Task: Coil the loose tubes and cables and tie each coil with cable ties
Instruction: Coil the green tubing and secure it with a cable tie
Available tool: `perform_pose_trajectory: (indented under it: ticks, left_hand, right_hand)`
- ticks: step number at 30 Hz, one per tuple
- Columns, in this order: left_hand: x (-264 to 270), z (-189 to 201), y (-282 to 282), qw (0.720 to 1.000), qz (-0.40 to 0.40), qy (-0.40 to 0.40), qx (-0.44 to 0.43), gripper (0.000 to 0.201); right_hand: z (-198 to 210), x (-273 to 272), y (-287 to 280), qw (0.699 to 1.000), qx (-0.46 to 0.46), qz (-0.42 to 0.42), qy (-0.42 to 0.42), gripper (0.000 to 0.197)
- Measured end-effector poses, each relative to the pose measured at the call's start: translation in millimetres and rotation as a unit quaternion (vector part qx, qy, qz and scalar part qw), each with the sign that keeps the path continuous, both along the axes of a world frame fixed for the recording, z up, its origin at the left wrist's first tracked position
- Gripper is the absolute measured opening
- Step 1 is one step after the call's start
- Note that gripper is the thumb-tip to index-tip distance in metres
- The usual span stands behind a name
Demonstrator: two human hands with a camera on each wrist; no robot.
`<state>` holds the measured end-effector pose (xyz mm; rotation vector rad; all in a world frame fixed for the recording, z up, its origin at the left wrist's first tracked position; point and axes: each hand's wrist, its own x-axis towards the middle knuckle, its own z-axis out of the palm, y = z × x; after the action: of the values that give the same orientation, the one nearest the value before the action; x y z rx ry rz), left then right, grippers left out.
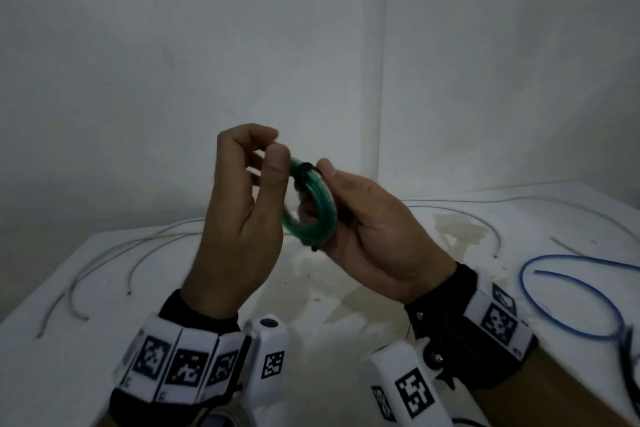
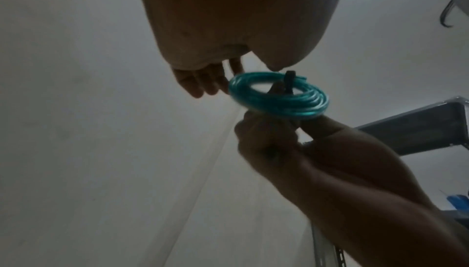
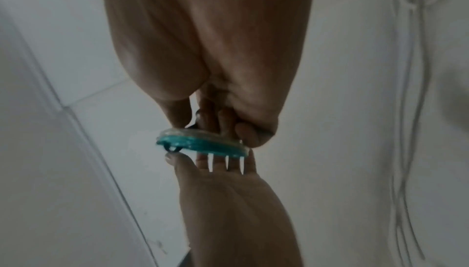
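Note:
A green tube coil [image 1: 311, 218] [image 2: 279, 100] [image 3: 203, 142] is held in the air above the white table [image 1: 311, 288]. A black cable tie [image 1: 304, 168] [image 2: 289, 78] [image 3: 172, 148] wraps its upper rim. My right hand [image 1: 317, 189] [image 2: 274, 122] [image 3: 210, 122] grips the coil from the right, thumb on top beside the tie and fingers through the ring. My left hand [image 1: 275, 149] [image 3: 203, 157] is at the coil's upper left edge. Its thumb lies at the tie and its curled fingers sit behind the coil.
Loose grey cables [image 1: 104, 260] lie on the left of the table, and another grey cable [image 1: 485, 215] runs along the back right. A blue tube [image 1: 571, 288] loops at the right, with dark items [image 1: 630, 357] at the right edge. Walls close off the back.

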<state>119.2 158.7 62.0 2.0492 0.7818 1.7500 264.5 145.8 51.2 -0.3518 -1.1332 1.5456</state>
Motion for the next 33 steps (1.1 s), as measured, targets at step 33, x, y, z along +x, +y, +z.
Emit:
perform_pose_trajectory:
  ticks: [33]
  left_hand:
    - [-36.2,5.2,-41.4,0.846,-0.394,0.006,-0.36,0.022]
  right_hand:
    - [21.8,55.9,-31.6,0.847,0.231,-0.171,-0.448,0.016]
